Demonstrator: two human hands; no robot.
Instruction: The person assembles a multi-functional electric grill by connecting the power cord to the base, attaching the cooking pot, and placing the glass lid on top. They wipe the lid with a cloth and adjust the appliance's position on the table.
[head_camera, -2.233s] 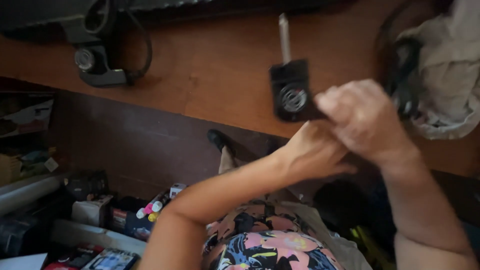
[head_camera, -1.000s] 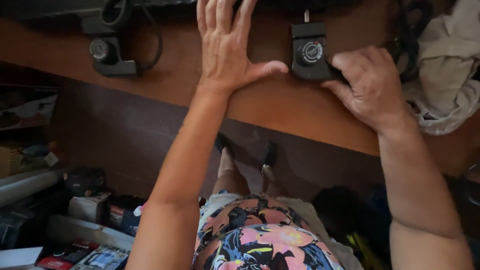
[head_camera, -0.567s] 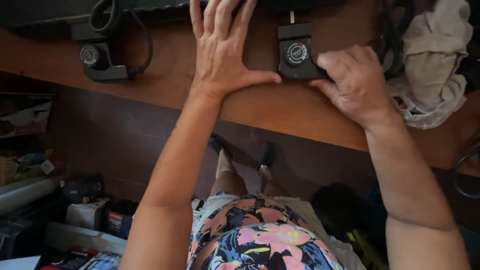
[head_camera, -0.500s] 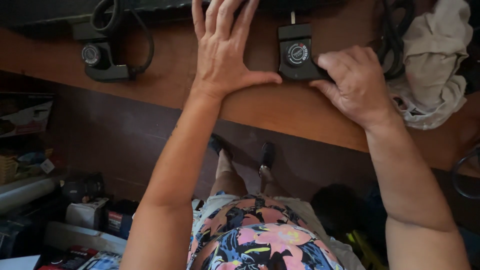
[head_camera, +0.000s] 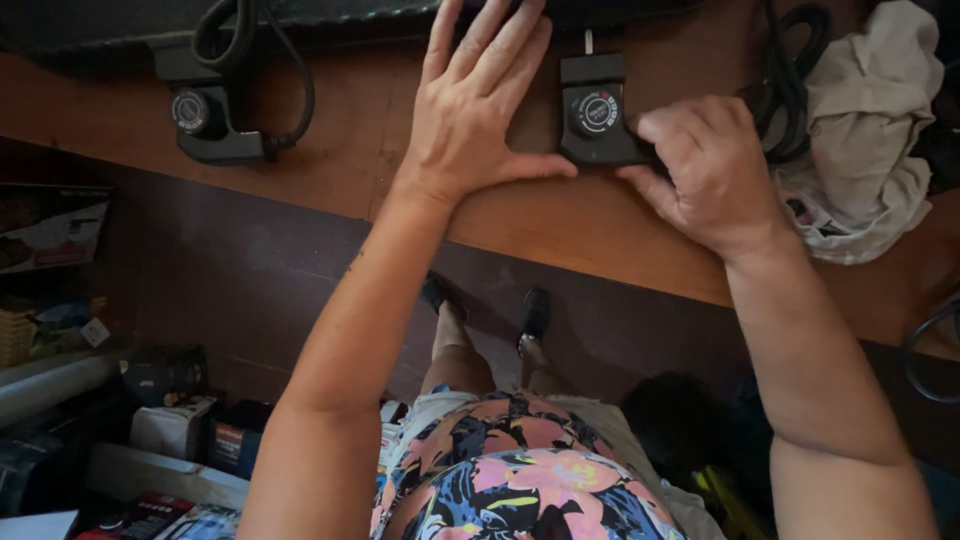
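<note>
Both hands at a small black plastic control box with a round red-and-white dial (head_camera: 596, 110), lying flat on the brown wooden tabletop (head_camera: 330, 150) just short of the long dark appliance edge (head_camera: 330, 20) that runs along the far side. Left hand (head_camera: 475, 110) spread flat, palm down, fingers apart, pressed on the wood just left of the box, thumb stretched along the near edge of the box and apparently touching its corner; holding nothing. Right hand (head_camera: 715, 170) curled against the right side of the box, fingers bent over its edge and pinching it there; how firmly, hard to tell, since the fingertips hide the contact. Well left of the box, a second black dial unit of the same kind (head_camera: 205, 125) with a looped black cord (head_camera: 290, 90). Right of the box, a coil of dark cable (head_camera: 790, 90) and a crumpled pale grey cloth (head_camera: 865, 130), near the right hand but apart from it. Judging by the pose: a steadying-and-adjusting step, one hand bracing, the other gripping the box. Any further handling calls for a firm hold on the sides, dial kept clear, cable and cloth kept out from under the wrist.
</note>
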